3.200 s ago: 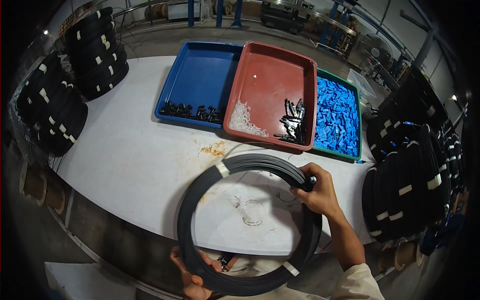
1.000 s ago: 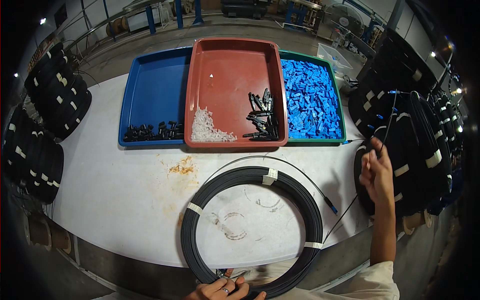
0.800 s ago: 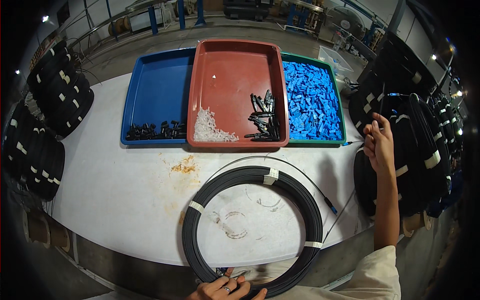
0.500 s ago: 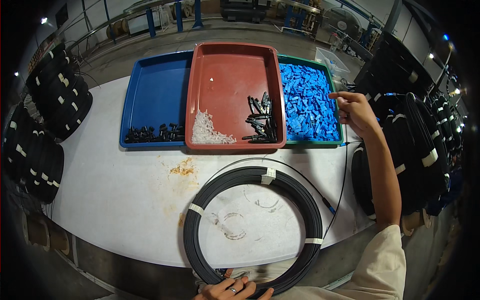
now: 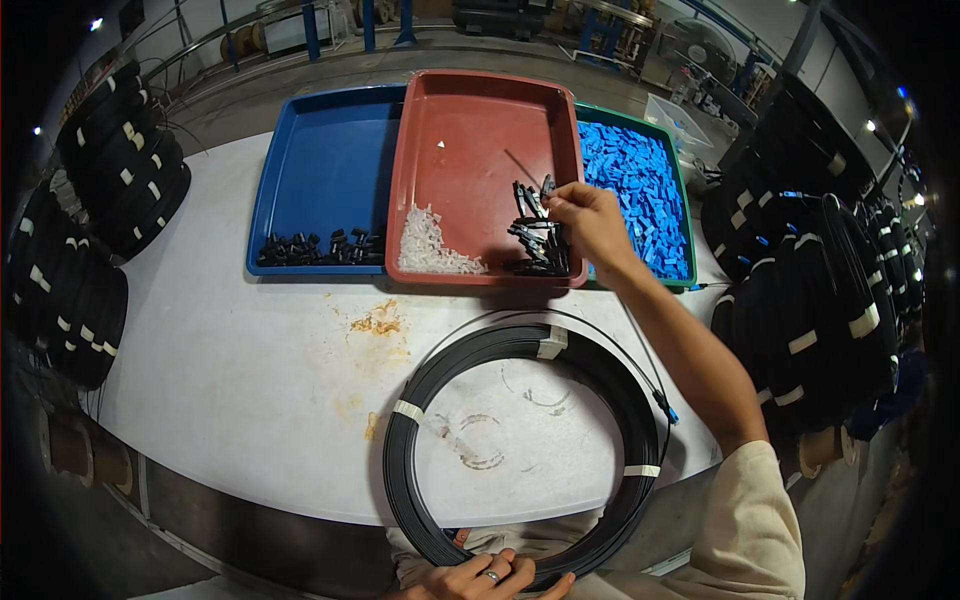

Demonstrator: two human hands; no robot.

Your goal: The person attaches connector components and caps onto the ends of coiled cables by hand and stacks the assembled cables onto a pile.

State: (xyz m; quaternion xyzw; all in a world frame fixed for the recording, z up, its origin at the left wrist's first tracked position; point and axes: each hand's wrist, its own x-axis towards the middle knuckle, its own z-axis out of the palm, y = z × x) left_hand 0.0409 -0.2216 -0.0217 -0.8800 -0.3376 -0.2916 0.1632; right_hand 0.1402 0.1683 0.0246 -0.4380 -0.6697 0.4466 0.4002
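My right hand (image 5: 592,222) reaches over the right side of the red tray (image 5: 475,120). Its thumb and fingers pinch a small black connector part (image 5: 547,186), raised above a pile of similar black connector parts (image 5: 537,240). Near the lower edge, my left hand (image 5: 485,577), with a ring on one finger, curls over the near rim of a black cable coil (image 5: 400,470) bound with white tape. One loose cable end with a blue-tipped connector (image 5: 667,408) rests along the coil's right side.
White small parts (image 5: 435,245) fill the red tray's near left corner. A blue tray (image 5: 330,140) holds black pieces (image 5: 325,246); a green tray (image 5: 688,215) holds many blue clips (image 5: 635,190). Stacked cable coils stand left (image 5: 125,170) and right (image 5: 800,290) of the white table (image 5: 240,380).
My right hand has moved left from beside the green tray to the red tray and now pinches a black connector part. My left hand stays on the coil. The view has shifted slightly.
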